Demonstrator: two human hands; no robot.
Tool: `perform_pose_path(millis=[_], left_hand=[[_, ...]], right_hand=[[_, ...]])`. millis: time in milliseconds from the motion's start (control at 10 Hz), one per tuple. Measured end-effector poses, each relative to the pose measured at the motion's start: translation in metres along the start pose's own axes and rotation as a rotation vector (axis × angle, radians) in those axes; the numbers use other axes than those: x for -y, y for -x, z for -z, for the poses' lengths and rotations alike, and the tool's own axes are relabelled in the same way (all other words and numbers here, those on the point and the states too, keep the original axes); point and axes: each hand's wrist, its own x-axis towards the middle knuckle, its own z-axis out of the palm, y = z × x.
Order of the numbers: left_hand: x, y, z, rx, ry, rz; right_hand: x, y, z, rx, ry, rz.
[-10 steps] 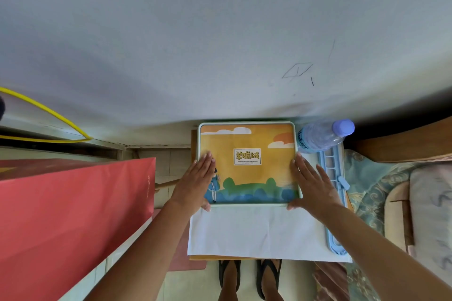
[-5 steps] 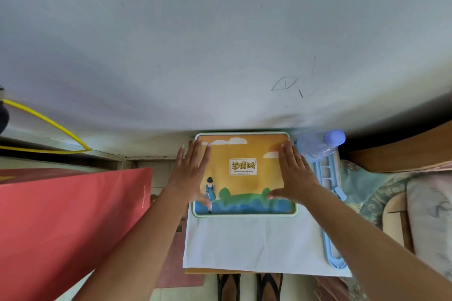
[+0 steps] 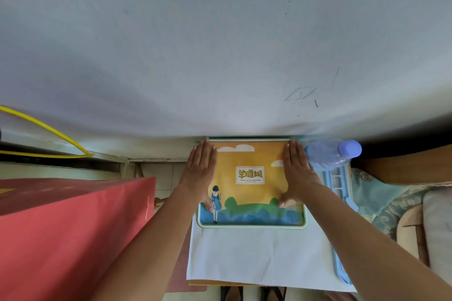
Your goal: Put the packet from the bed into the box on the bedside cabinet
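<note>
Both hands [image 3: 249, 173] slid forward along box [image 3: 252, 223]; box seemingly nearer wall.

Both forearms reach forward, left hand [image 3: 200, 173] and right hand [image 3: 297, 173] flat, palms down, fingers extended together.

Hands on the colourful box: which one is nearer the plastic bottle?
The right hand. It lies flat along the box edge beside the purple-capped bottle, while the left hand rests on the opposite edge, next to the red bag.

A white cloth [image 3: 256, 256] covered the bedside cabinet [image 3: 208, 283]. On it lay the box [image 3: 252, 193] at twelve o'clock, a bottle [image 3: 327, 155] at two, and a blue rack [image 3: 340, 203] at three.
</note>
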Motion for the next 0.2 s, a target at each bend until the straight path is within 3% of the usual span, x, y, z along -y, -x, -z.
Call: perform_pose_path(millis=[200], left_hand=[[-0.0097,0.0069,0.0134,0.051,-0.05,0.065]], right_hand=[[0.0046,0.0091,0.0111,0.019,0.024,-0.023]])
